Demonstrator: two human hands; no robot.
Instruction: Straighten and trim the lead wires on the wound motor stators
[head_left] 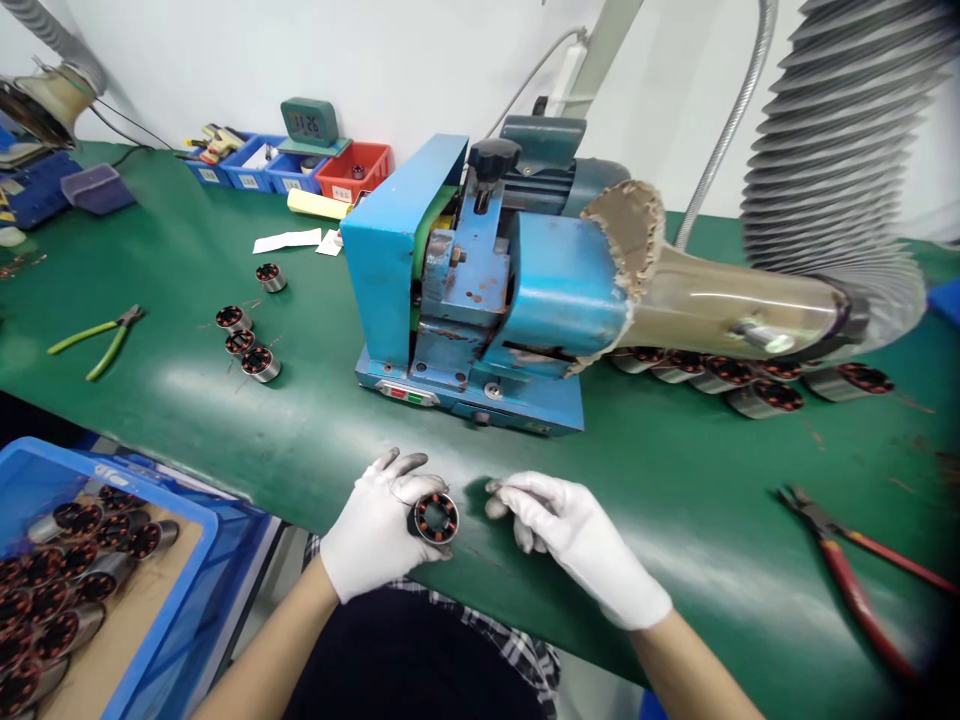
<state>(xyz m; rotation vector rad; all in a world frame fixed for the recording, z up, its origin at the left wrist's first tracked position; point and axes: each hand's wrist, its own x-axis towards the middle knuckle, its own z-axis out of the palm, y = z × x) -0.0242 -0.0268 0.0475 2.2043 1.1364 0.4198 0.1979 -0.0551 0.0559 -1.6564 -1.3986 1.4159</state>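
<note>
My left hand (379,525), in a white glove with darkened fingertips, is closed around a motor stator (417,522). It is a short metal ring with copper windings inside, and its open end faces up towards me. A thin wire seems to stick out near my fingers. To the right of the stator, apart from it, my gloved right hand (551,520) has its fingers pinched together over the table. Whatever is between those fingertips, if anything, is too small to make out. Both hands are in front of a blue belt machine (480,300).
Several stators (260,364) stand left on the green table (315,440), others under a clear suction pipe (735,300). Green-handled cutters (112,335) lie left, red-handled cutters (832,560) right. A blue crate (202,520) holds more stators. Small bins (352,165) and a clock (309,122) are behind.
</note>
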